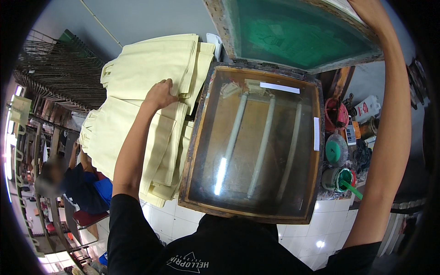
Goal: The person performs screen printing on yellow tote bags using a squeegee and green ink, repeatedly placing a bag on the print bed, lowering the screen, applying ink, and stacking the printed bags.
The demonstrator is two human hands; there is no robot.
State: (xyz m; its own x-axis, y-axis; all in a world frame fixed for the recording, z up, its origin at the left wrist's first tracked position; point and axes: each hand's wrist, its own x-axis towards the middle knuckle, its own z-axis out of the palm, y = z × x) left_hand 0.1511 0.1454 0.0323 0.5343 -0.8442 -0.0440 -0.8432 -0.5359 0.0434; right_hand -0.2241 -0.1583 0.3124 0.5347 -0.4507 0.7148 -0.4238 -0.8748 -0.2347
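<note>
A pale yellow pile of cloth bags [137, 133] lies to the left of a glass-topped light box in a worn wooden frame. My left hand [160, 95] rests on the pile with its fingers curled round the edge of a bag, near where two stacks meet. Above the box's far edge, a screen printing frame [293, 34] with green mesh stands tilted up on hinges. My right hand [365, 10] is at the frame's upper right edge and holds it; the picture's top edge cuts off most of its fingers. Pale tubes show through the bare glass [245, 151].
Right of the box stand an open jar of green ink [343, 178] with a green stick, a tub with a green patch [336, 150], a red container [336, 113] and a white bottle [368, 107]. At the left are a wire drying rack [55, 73] and a seated person [82, 188].
</note>
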